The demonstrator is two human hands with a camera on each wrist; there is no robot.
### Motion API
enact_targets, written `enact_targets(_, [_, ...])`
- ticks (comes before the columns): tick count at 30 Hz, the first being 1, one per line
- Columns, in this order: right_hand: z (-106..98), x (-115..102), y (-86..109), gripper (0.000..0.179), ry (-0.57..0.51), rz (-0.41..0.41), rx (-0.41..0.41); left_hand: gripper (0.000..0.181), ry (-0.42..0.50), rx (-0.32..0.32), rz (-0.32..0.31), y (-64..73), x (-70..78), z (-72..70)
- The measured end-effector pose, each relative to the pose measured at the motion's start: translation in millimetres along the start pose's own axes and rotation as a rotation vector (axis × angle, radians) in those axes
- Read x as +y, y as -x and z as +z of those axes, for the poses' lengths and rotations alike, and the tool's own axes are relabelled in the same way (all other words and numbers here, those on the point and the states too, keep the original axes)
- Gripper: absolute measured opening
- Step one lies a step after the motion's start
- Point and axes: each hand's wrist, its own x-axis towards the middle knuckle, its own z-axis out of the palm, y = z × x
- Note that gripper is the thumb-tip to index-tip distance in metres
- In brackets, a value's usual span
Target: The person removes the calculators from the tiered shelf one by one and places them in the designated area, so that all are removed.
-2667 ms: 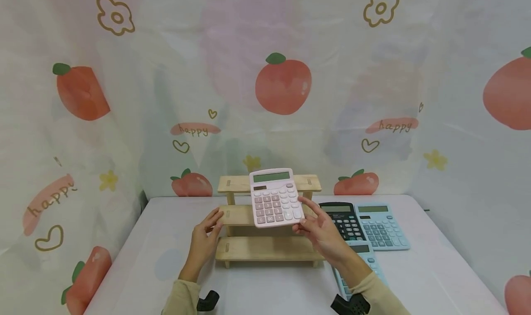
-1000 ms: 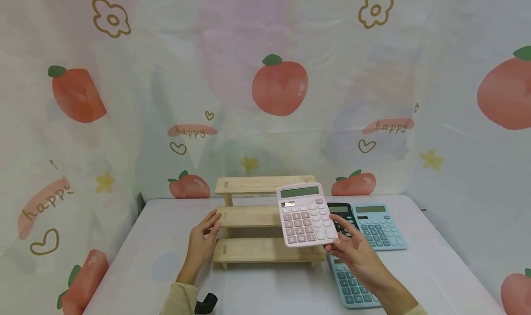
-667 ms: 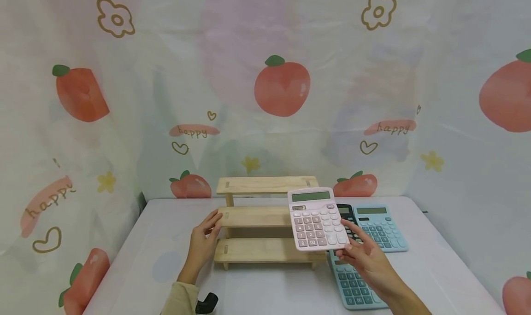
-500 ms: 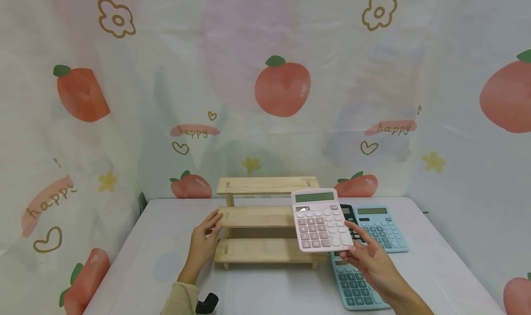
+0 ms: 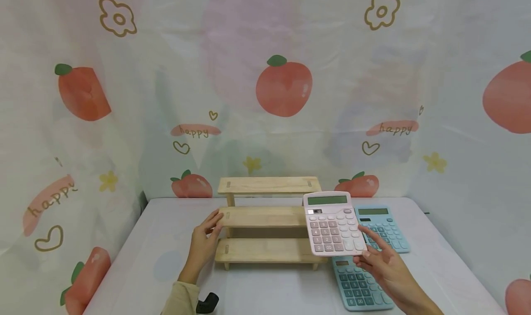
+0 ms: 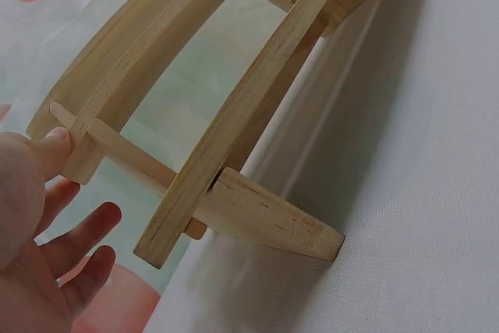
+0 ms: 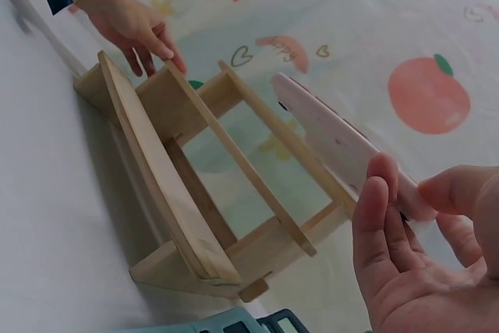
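A pink calculator (image 5: 332, 225) is pinched by my right hand (image 5: 387, 264) at its lower right corner, with the thumb in front and fingers behind. It is raised and tilted, its keys facing me, before the right end of a three-tier wooden display stand (image 5: 265, 250). My left hand (image 5: 203, 243) rests its fingertips on the left end of the stand's middle tier. In the left wrist view, one fingertip touches the end of the wood (image 6: 86, 150) while the other fingers are relaxed and spread. The right wrist view shows the calculator (image 7: 335, 134) edge-on.
Two blue calculators lie on the white table (image 5: 274, 292) right of the stand: one nearer (image 5: 356, 285), one farther back (image 5: 381, 223). The pink calculator hides the black one. Fruit-patterned cloth (image 5: 282, 140) hangs behind.
My right hand has carried the pink calculator from in front of the stand's middle rightward and slightly down. It now covers the black calculator. My left hand has stayed at the stand's left end.
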Motion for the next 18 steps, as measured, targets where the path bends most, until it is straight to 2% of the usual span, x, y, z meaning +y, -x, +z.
enact_targets(7, [-10.4, 1.0, 3.0, 0.05, -0.003, 0.015, 0.01, 0.034, -0.028, 0.017, 0.042, 0.3, -1.2, 0.2])
enact_targets(18, [-27.9, 6.2, 8.0, 0.05, 0.03, 0.106, 0.074, 0.034, -0.015, 0.007, 0.007, 0.0, -0.9, 0.1])
